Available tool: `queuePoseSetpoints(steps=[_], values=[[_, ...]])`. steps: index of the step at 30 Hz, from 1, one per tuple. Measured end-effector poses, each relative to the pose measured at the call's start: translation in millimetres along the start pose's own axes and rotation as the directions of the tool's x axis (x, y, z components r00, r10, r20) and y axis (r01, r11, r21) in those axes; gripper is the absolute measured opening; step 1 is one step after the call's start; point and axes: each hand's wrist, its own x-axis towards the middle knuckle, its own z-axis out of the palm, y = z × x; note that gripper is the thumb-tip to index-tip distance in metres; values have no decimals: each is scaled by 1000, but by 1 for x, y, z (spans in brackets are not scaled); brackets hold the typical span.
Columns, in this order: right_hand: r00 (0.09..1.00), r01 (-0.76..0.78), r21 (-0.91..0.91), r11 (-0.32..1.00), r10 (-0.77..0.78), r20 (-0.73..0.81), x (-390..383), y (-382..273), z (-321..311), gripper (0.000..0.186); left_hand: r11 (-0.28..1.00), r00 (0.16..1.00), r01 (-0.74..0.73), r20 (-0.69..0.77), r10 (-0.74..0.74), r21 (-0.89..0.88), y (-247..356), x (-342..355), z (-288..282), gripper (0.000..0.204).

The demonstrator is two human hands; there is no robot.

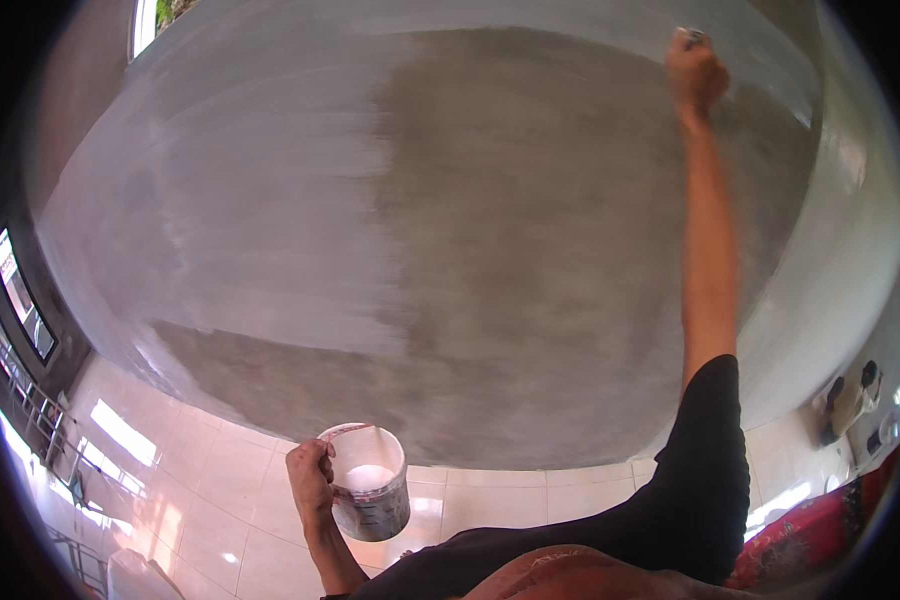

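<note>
My left hand [311, 475] is closed at the rim of a small paint bucket [372, 515], holding it in front of my body. White paint [369, 478] lies in the bottom of the bucket. Up at the far right, my right arm is stretched out to the wall, and my right hand [699, 75] is closed around what seems to be a paintbrush [692, 39]. Only a small greyish part of it shows above the fist. The wall [530, 220] is brownish grey in the middle and right, with a lighter coated area [260, 220] on the left and along the top.
Glossy tiles cover the floor [495, 505] below the wall. At the far left are a metal ladder or frame [45, 415] and a window [22, 290]. Red patterned cloth [805, 530] lies at the lower right, and several items [855, 405] stand near the right wall.
</note>
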Motion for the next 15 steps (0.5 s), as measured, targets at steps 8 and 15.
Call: queuePoseSetpoints(steps=[8,15], values=[[998,-55,229,972,56,1,-18,-221,43,22,992,995,78,58,-84,94,2,8,-12,27],[980,201,488,850,-176,-96,-31,-389,60,9,988,986,115,105,-126,106,8,15,-14,27]])
